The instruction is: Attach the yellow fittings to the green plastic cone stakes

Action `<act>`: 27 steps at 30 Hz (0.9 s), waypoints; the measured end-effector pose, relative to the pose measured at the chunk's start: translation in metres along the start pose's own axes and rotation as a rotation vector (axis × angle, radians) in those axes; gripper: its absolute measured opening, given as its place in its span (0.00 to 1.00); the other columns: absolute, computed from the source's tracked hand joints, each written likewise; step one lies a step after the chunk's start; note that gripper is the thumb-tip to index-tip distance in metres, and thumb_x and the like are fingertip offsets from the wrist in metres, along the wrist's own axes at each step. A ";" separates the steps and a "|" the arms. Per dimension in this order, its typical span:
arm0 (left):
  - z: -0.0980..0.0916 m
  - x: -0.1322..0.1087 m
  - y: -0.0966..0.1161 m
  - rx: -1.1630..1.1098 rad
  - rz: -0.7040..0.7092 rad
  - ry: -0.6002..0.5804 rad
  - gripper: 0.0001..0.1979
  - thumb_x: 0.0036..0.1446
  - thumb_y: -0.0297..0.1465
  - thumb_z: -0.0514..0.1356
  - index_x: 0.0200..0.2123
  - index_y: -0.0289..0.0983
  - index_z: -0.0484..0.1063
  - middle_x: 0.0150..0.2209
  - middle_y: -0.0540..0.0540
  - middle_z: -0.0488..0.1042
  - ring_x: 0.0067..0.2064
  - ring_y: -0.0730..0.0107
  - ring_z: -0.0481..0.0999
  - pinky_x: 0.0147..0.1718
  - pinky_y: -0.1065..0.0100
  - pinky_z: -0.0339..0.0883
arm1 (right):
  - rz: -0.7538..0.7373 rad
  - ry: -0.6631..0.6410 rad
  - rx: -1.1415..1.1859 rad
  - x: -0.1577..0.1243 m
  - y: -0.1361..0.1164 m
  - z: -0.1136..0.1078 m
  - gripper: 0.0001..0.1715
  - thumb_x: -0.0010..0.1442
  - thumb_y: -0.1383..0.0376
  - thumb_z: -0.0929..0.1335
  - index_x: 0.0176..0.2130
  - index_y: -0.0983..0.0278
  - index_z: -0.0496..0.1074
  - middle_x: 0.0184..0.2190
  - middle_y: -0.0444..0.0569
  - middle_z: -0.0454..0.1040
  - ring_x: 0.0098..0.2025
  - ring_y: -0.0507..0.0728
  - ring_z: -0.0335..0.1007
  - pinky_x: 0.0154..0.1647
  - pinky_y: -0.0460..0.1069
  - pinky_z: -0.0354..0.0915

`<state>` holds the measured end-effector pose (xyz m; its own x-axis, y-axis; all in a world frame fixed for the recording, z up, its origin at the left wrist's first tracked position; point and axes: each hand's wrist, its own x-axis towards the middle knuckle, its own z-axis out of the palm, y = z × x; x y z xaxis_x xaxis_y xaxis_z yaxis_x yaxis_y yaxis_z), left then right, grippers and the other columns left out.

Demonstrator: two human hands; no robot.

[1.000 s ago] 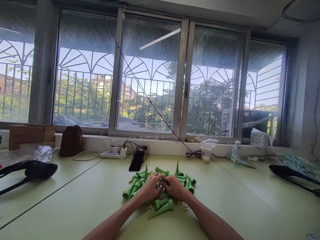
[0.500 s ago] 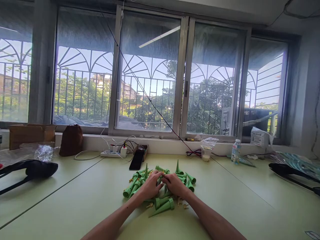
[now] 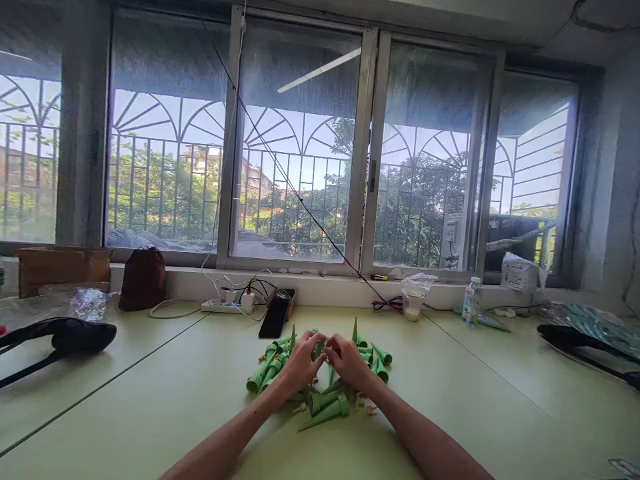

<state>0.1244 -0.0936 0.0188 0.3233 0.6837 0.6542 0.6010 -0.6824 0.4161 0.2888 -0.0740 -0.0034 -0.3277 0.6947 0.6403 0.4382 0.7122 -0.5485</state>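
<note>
A heap of green plastic cone-shaped spikes (image 3: 273,371) lies on the pale green table (image 3: 150,413), with small yellow pieces (image 3: 359,403) scattered among them. Both my hands are raised just above the heap's middle, fingertips meeting. My left hand (image 3: 300,363) has its fingers curled around a green cone (image 3: 317,347). My right hand (image 3: 350,360) pinches at the same spot; whatever small piece it holds is hidden by the fingers. Two cones stand upright at the heap's back (image 3: 355,331).
A black phone (image 3: 275,319) and a white power strip (image 3: 227,307) with cables lie behind the heap. A brown pouch (image 3: 143,280), cardboard box (image 3: 60,267) and black bag (image 3: 65,335) are at left. A plastic cup (image 3: 413,308), water bottle (image 3: 470,301) and another bag (image 3: 585,337) are at right.
Both hands have lifted off the heap and moved slightly away from me, bringing a green cone up between the fingertips. The camera has tilted a little.
</note>
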 end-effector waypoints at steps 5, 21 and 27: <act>0.000 0.001 0.002 0.011 0.017 0.046 0.13 0.51 0.26 0.59 0.43 0.39 0.71 0.44 0.44 0.69 0.43 0.62 0.73 0.44 0.62 0.68 | -0.015 0.046 0.041 0.001 0.001 0.001 0.04 0.61 0.67 0.63 0.33 0.63 0.65 0.23 0.42 0.69 0.25 0.51 0.62 0.28 0.44 0.56; 0.002 0.000 0.002 0.024 0.046 0.053 0.11 0.54 0.28 0.60 0.41 0.39 0.73 0.46 0.43 0.67 0.33 0.71 0.73 0.35 0.67 0.71 | 0.034 0.040 -0.059 0.001 -0.002 -0.003 0.18 0.65 0.63 0.59 0.24 0.63 0.62 0.16 0.41 0.63 0.20 0.50 0.56 0.24 0.44 0.50; 0.000 0.000 0.006 0.045 0.045 0.073 0.10 0.54 0.29 0.60 0.41 0.39 0.73 0.46 0.43 0.67 0.29 0.74 0.71 0.35 0.66 0.71 | 0.009 0.039 -0.071 0.000 -0.002 -0.005 0.18 0.65 0.61 0.60 0.26 0.64 0.66 0.18 0.42 0.66 0.21 0.50 0.57 0.25 0.44 0.50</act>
<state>0.1278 -0.0973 0.0213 0.2981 0.6306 0.7166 0.6198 -0.6988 0.3572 0.2916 -0.0760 0.0006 -0.2917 0.6955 0.6567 0.4994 0.6963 -0.5155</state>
